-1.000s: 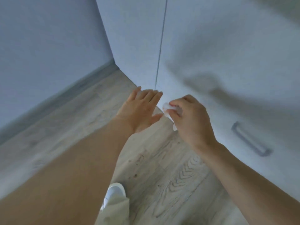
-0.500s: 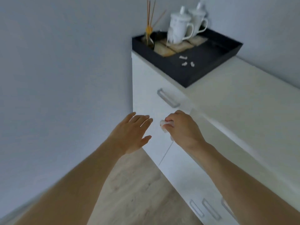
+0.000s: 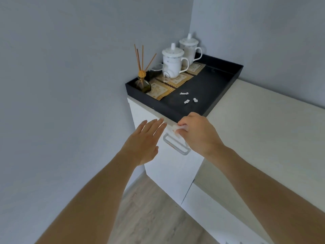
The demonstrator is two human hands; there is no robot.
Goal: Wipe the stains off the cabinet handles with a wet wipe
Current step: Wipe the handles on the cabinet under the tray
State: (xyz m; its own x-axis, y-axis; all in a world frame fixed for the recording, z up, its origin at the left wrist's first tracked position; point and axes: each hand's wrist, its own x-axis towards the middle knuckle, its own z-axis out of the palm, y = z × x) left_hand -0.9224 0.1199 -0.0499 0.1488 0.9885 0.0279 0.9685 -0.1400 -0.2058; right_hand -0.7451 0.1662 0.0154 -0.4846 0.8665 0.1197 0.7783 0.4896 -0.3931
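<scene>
In the head view, your right hand [image 3: 198,132] pinches a crumpled wet wipe [image 3: 178,128] just above the upper end of the silver cabinet handle [image 3: 176,144], near the front edge of the cabinet top [image 3: 263,138]. Your left hand [image 3: 145,141] is flat with the fingers straight and close together, in front of the white door [image 3: 168,169], just left of the handle. Left of the cabinet the wall [image 3: 61,103] stands close, with bare wooden floor [image 3: 149,217] below. The black tray [image 3: 202,92] reaches the top's front edge. It holds two lidded mugs [image 3: 173,61], one reed diffuser [image 3: 142,83] and three small white scraps [image 3: 186,101].
</scene>
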